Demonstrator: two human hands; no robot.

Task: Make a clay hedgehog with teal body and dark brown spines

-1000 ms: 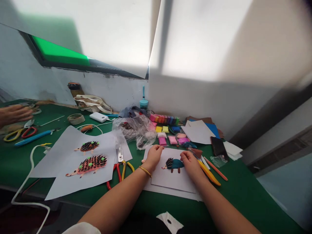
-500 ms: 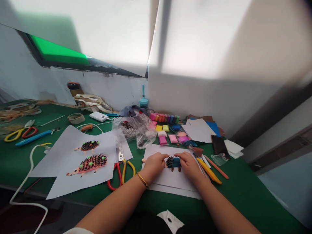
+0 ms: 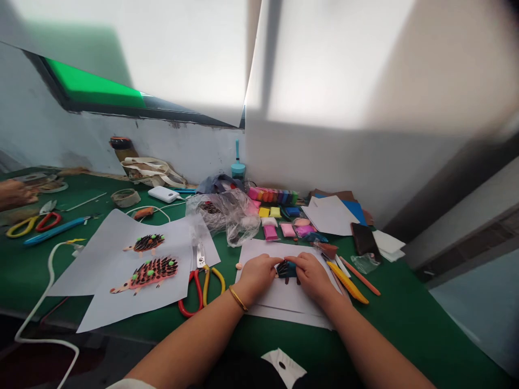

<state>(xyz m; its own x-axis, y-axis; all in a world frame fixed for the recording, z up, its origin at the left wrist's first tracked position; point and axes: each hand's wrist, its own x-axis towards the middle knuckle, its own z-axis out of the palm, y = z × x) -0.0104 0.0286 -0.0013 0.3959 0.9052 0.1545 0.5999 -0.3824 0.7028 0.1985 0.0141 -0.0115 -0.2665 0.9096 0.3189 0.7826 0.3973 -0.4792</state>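
Lying on green tabletop point(image 3: 430, 335), white paper point(image 3: 286, 301), scuffed wall point(image 3: 194, 146), perhaps a window point(image 3: 91, 87).

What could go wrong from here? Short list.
- Both fingertips are right at the dark spines of the blue hedgehog; too much pressure from the left hand or right hand might bend or dislodge some.
- The paper under it looks loose and could slip.
- The left forearm is close to the pliers and might bump their handles.
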